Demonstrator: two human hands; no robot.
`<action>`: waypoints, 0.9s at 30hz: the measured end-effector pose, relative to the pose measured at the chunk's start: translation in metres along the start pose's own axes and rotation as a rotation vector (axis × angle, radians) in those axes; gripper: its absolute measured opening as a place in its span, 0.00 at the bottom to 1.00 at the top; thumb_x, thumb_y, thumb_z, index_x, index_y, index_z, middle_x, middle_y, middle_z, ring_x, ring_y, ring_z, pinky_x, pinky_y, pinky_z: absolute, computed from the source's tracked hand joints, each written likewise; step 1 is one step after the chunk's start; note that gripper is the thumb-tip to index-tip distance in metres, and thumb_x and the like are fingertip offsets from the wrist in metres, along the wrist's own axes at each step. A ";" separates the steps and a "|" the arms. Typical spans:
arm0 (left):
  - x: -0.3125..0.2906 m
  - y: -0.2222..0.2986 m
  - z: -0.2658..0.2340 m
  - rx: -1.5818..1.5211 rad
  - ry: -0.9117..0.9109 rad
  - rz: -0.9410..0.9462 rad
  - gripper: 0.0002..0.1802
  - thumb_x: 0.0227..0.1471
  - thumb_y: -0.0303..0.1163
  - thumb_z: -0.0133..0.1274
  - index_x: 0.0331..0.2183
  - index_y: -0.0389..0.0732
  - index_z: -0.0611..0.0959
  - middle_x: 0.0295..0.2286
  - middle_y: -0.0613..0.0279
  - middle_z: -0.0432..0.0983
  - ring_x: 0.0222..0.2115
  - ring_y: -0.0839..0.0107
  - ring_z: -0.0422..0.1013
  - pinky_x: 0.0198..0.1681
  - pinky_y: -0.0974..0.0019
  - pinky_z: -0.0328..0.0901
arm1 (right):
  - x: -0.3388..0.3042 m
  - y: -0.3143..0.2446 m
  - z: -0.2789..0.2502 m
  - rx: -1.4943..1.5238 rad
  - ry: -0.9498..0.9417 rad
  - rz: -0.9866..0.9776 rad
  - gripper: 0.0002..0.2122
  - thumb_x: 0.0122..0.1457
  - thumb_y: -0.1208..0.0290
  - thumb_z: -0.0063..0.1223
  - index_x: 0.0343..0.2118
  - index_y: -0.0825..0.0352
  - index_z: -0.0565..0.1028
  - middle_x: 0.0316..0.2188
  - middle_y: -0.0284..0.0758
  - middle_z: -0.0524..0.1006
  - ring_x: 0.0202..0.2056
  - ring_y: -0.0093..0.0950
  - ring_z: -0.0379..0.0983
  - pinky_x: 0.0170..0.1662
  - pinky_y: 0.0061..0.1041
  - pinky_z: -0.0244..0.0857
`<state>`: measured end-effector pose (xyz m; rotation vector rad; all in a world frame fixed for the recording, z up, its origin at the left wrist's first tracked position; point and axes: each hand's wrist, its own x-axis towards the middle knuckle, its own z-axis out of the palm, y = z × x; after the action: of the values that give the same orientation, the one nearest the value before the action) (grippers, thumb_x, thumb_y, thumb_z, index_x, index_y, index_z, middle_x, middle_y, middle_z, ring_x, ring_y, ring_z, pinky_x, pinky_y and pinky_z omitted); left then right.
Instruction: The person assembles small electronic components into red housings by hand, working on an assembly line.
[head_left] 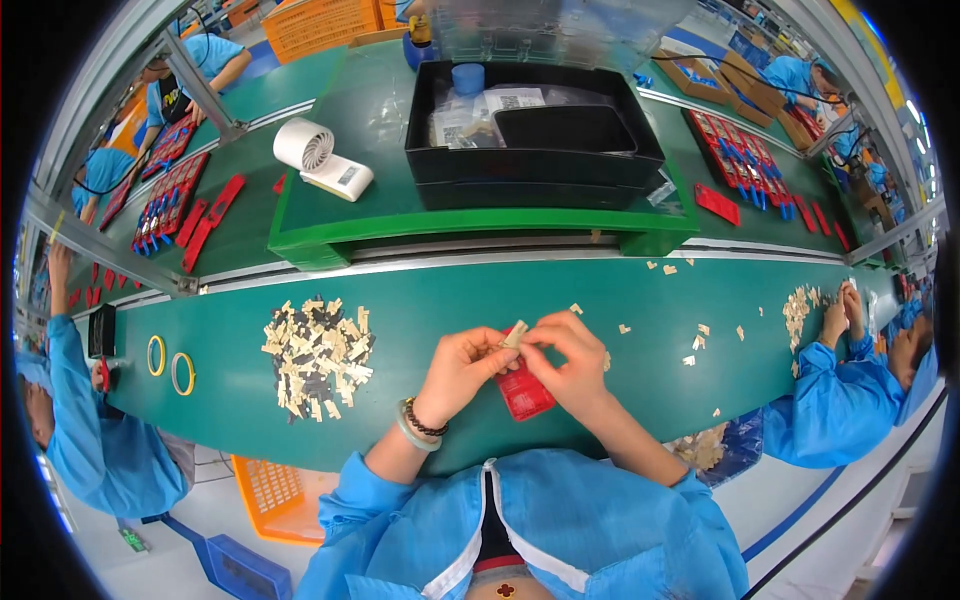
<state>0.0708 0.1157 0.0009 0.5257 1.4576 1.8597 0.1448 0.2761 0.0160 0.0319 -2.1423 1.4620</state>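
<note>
My left hand point(462, 368) pinches a small cream-coloured piece point(515, 335) between thumb and fingers, and it looks like a thin strip or tab. The fingertips of my right hand point(572, 360) are closed on the same piece from the other side. Just below my fingers, a flat red rectangular part point(527, 394) lies on the green table, its upper end partly covered by my hands. To the left of my hands, a heap of small L-shaped cream and dark pieces point(318, 355) is spread out.
Two tape rolls point(183, 373) lie at the left. Behind the work strip, a green raised shelf point(345, 228) carries a black bin point(535, 185) and a white handheld fan point(318, 160). Co-workers sit at both sides. Loose cream scraps point(699, 342) dot the right side, and an orange basket point(270, 490) stands below.
</note>
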 end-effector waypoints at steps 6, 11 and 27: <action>-0.006 0.009 0.011 0.156 -0.050 0.033 0.06 0.53 0.24 0.53 0.34 0.33 0.81 0.32 0.64 0.76 0.31 0.77 0.70 0.38 0.75 0.65 | -0.003 -0.005 -0.013 -0.356 -0.100 -0.294 0.08 0.44 0.81 0.58 0.30 0.67 0.77 0.27 0.34 0.74 0.24 0.29 0.72 0.27 0.24 0.68; -0.004 0.007 0.023 0.640 0.070 0.661 0.04 0.43 0.24 0.60 0.27 0.39 0.82 0.40 0.59 0.77 0.46 0.63 0.68 0.49 0.57 0.61 | -0.028 0.015 -0.011 0.033 -0.098 0.151 0.03 0.52 0.80 0.54 0.30 0.70 0.77 0.24 0.33 0.76 0.23 0.21 0.72 0.26 0.20 0.66; 0.002 -0.005 0.014 1.153 0.103 1.099 0.09 0.37 0.30 0.57 0.27 0.42 0.81 0.29 0.66 0.77 0.32 0.68 0.72 0.34 0.63 0.64 | 0.007 -0.020 -0.048 -0.212 -0.523 0.044 0.09 0.45 0.76 0.60 0.29 0.65 0.73 0.34 0.33 0.71 0.33 0.31 0.71 0.34 0.26 0.66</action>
<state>0.0802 0.1274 0.0000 2.1237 2.5435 1.4703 0.1650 0.3113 0.0487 0.3234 -2.7215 1.3473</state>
